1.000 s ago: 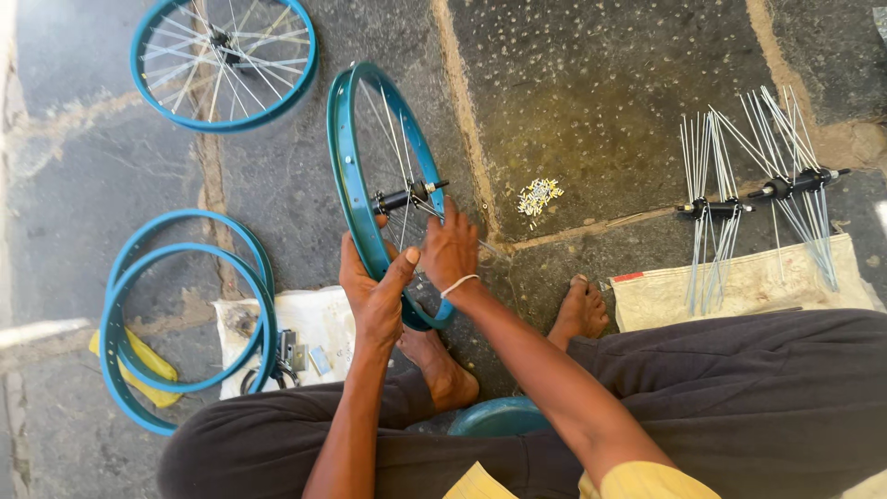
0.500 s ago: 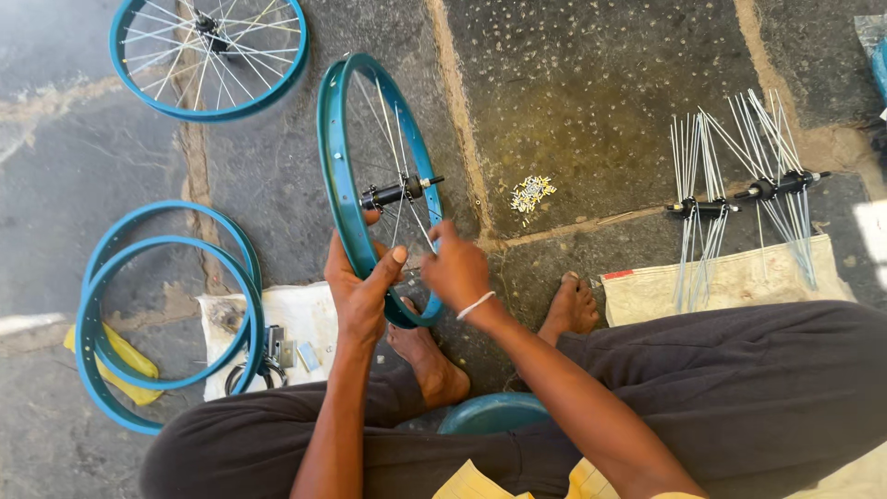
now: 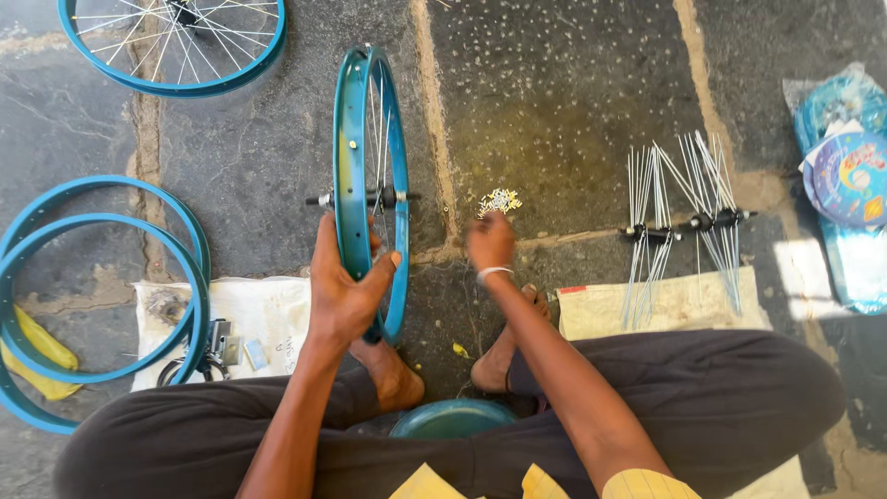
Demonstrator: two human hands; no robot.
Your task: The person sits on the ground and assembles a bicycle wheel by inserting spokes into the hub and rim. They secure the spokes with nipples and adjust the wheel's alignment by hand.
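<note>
1. while the person sits cross-legged on the stone floor point(image 3: 554, 102), the left hand point(image 3: 344, 294) is wrapped around the lower part of a teal wheel rim point(image 3: 352, 157), fingers closed on it, thumb on the near side.
2. the rim stands upright on its edge, seen almost edge-on, with thin spokes inside it and a hub axle point(image 3: 362, 198) sticking out on both sides.
3. the right hand point(image 3: 491, 242) reaches forward to a small pile of spoke nipples point(image 3: 499, 200) on the floor; the fingertips are bunched at the pile's near edge, but whether they pinch anything cannot be told.
4. a white band point(image 3: 493, 273) sits on the right wrist.
5. both bare feet point(image 3: 504, 356) rest on the floor below the rim, with a teal bowl point(image 3: 451, 420) just behind them.
6. to the right, two hubs with loose spokes point(image 3: 688, 222) fanned out lie partly on a pale sack point(image 3: 674, 310).
7. to the left, two empty blue rims point(image 3: 189, 277) overlap a white cloth point(image 3: 263, 319) holding small tools.
8. a laced blue wheel point(image 3: 245, 66) lies flat at the top left.
</note>
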